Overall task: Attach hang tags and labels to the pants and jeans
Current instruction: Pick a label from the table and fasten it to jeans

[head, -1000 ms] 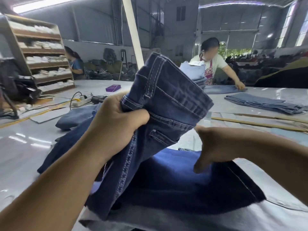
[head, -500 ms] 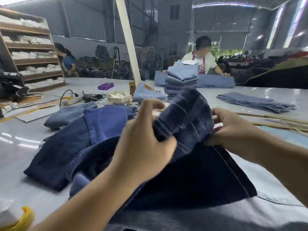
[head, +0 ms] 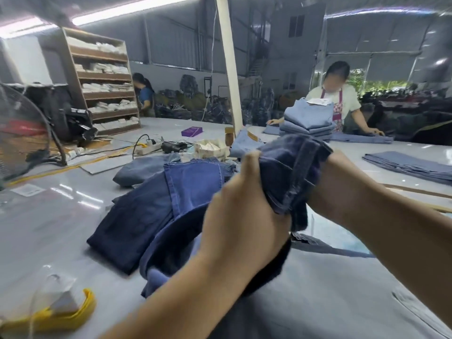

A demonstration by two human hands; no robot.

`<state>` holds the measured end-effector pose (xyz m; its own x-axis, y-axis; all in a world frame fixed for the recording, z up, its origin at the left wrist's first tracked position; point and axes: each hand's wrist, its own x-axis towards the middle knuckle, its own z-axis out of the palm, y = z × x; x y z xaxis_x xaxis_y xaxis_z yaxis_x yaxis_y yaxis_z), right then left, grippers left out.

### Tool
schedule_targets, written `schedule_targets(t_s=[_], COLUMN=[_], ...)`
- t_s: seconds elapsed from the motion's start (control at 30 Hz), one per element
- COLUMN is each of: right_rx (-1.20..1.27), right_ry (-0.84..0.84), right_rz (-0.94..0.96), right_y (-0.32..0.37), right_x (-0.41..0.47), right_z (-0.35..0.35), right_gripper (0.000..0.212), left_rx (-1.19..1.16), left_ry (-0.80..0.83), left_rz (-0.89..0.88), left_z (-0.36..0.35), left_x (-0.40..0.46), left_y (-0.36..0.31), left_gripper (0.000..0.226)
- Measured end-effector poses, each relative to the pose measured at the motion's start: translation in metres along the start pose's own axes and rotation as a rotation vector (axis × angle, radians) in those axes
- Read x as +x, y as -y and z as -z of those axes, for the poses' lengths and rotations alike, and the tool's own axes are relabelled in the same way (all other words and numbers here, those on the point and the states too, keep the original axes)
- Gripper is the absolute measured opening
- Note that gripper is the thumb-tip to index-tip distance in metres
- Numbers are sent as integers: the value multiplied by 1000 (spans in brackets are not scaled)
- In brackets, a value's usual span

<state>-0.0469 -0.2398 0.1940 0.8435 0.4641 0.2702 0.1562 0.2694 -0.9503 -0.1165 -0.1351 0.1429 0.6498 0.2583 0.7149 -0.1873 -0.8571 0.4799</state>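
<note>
Both hands, the left hand and right hand, clench the bunched waistband of the dark jeans, lifting it off the table near its front edge, probably to expose a spot for a tag.

You will find nothing here that can be read. The white paper on top of the folded light-blue stack at your one o'clock carries marks too small and blurred to make out. The purple box at your twelve o'clock shows a pale smudge on its lid, not legible. The flat white sheet on the table at your ten o'clock has grey print that dissolves into blur. The white tags at your eight o'clock, beside the yellow band, show no lettering you could read.
</note>
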Motion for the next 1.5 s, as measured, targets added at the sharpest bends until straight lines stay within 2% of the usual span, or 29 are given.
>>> schedule_targets(t_s=[0.07, 0.1, 0.13, 0.17, 0.2, 0.27, 0.33, 0.4, 0.47, 0.5, 0.6, 0.63, 0.67, 0.7, 0.77, 0.8, 0.83, 0.87, 0.9, 0.97, 1.03, 1.1, 1.17, 1.3, 1.43, 1.5], right_rx=[-186, -404, -642, -798, -850, -782, -475, -196, -128, -104, 1, 35, 80, 124, 237, 281, 307, 336, 362, 391, 383, 345, 285, 242, 256, 224], right_ry=[-44, -74, -104, -108, -81, 65, 311, 433, 408, 355, 235, 204, 174, 140, 116, 123, 132, 146, 152, 177, 200, 217, 214, 188, 175, 157], right_rz=[61, 107, 121, 104, 52, -77, -173, -193, -129, -112, -176, -194, -213, -233, -279, -311, -347, -375, -398, -414, -420, -445, -481, -552, -502, -440], right_y=[-3, -6, -10, -13, -17, -25, -33, -47, -67, -77, -103, -109, -114, -118, -125, -129, -132, -137, -141, -150, -160, -171, -179, -188, -182, -177], right_x=[13, 19, 24, 25, 26, 29, 38, 56, 75, 83, 104, 110, 115, 120, 130, 135, 139, 144, 149, 155, 161, 166, 173, 191, 223, 243], right_z=[-12, -17, -23, -30, -37, -52, -68, -79, -86, -87, -84, -82, -80, -77, -73, -71, -69, -66, -64, -61, -58, -54, -49, -35, -40, -47], right_gripper=[16, 11, 17, 33, 53, 75, 74, 66, 36, 28, 28, 28, 29, 31, 27, 23, 23, 28, 32, 28, 22, 23, 21, 29, 18, 30], left_rx=[36, 37, 26, 4, -17, -61, -159, -283, -126, -164, -739, -922, -983, -891, -363, -171, -72, -70, -187, -572, -786, -887, -923, -825, -497, -309], left_ry=[-104, -163, -222, -277, -322, -381, -383, -295, -115, -13, 428, 524, 546, 480, 191, 148, 177, 257, 320, 428, 504, 467, 343, 196, 86, 7], left_rz=[33, 71, 110, 133, 143, 145, 172, 226, 202, 230, 356, 401, 439, 497, 615, 655, 684, 729, 789, 892, 984, 1032, 1033, 935, 743, 700], left_z=[12, 18, 25, 31, 35, 40, 34, 23, 16, 16, 31, 35, 37, 36, 32, 30, 25, 21, 19, 16, 7, -7, -18, -27, -25, -27], left_x=[17, 24, 32, 38, 43, 49, 52, 51, 48, 47, 54, 58, 61, 64, 65, 65, 66, 66, 68, 68, 62, 55, 55, 76, 115, 138], left_y=[17, 25, 33, 41, 49, 61, 69, 75, 91, 102, 135, 148, 162, 176, 206, 215, 219, 226, 233, 241, 254, 264, 271, 279, 287, 292], left_gripper=[44, 40, 38, 38, 39, 42, 40, 44, 43, 41, 47, 42, 36, 30, 14, 20, 41, 62, 72, 50, 42, 44, 44, 32, 21, 15])
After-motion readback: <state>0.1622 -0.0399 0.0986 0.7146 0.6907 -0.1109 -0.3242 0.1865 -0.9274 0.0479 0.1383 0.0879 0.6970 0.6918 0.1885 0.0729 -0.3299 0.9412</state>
